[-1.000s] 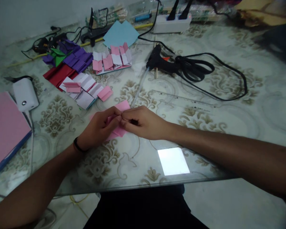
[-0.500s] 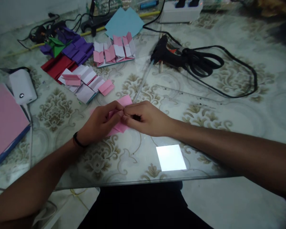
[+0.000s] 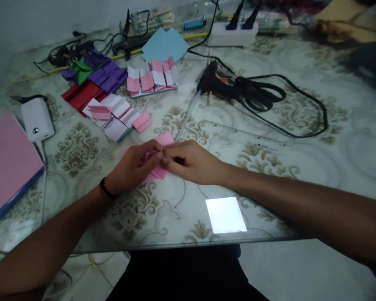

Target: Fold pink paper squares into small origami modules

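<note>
Pink folded paper (image 3: pixel 165 139) lies on the table under and between my hands, its middle hidden by my fingers. My left hand (image 3: pixel 134 163) comes in from the left with thumb and forefinger pinched on the paper. From the right, my right hand (image 3: pixel 192 161) meets it fingertip to fingertip, also pinching the paper. Just beyond them sits a group of white and pink folded paper pieces (image 3: pixel 115 115). A second white and pink folded group (image 3: pixel 153 79) lies farther back.
A black glue gun (image 3: pixel 219 85) with coiled cord lies at right, behind a clear ruler (image 3: pixel 244 133). Red (image 3: pixel 83 94) and purple folded papers (image 3: pixel 109 76), blue sheets (image 3: pixel 165 45) and a power strip (image 3: pixel 233 34) line the back. Pink sheets (image 3: pixel 11 161) and a white device (image 3: pixel 37 119) are left.
The view has tilted up slightly, so everything sits a little lower in the picture. Both hands keep their pinch on the pink paper with hardly any movement.
</note>
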